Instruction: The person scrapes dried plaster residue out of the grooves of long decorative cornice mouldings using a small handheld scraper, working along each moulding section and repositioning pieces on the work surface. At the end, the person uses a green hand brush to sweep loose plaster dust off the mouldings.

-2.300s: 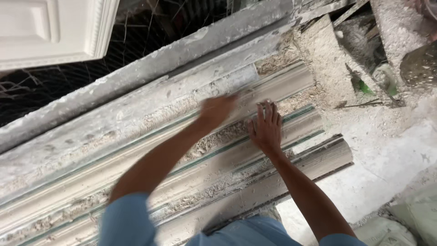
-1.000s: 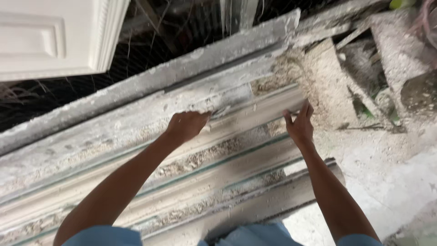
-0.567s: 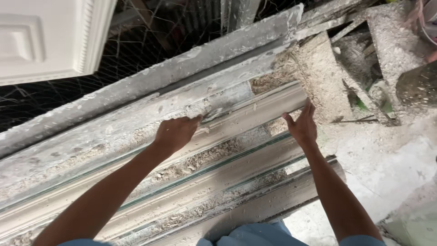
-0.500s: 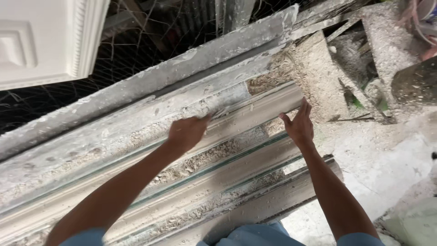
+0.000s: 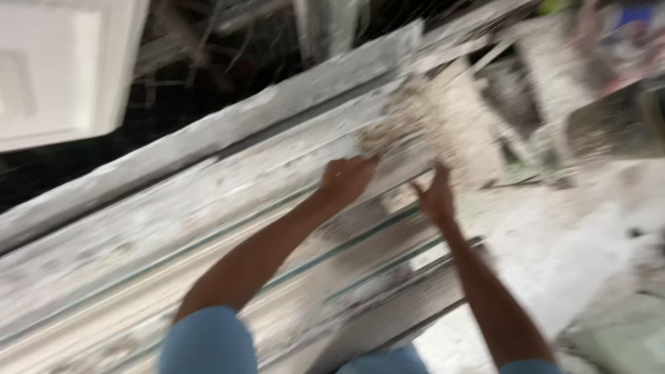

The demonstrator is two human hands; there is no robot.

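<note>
The picture is blurred by motion. A long plaster moulding strip (image 5: pixel 228 201), white and crusted, lies slantwise among other long strips on a work bench (image 5: pixel 104 291). My left hand (image 5: pixel 346 180) is curled over the strip near its right end. My right hand (image 5: pixel 435 197) grips that same end a little to the right, thumb spread to the left. Both forearms reach up from the bottom edge, with blue sleeves at the elbows.
A white framed panel (image 5: pixel 62 69) hangs at the top left over dark wire mesh (image 5: pixel 208 83). Plaster rubble (image 5: pixel 450 118) is heaped past the strips' right ends. A grey slab (image 5: pixel 616 125) and a dusty white floor (image 5: pixel 554 249) lie to the right.
My hands have come closer together near the strip's right end, and the left hand has shifted right along it. The view has swung and blurred.
</note>
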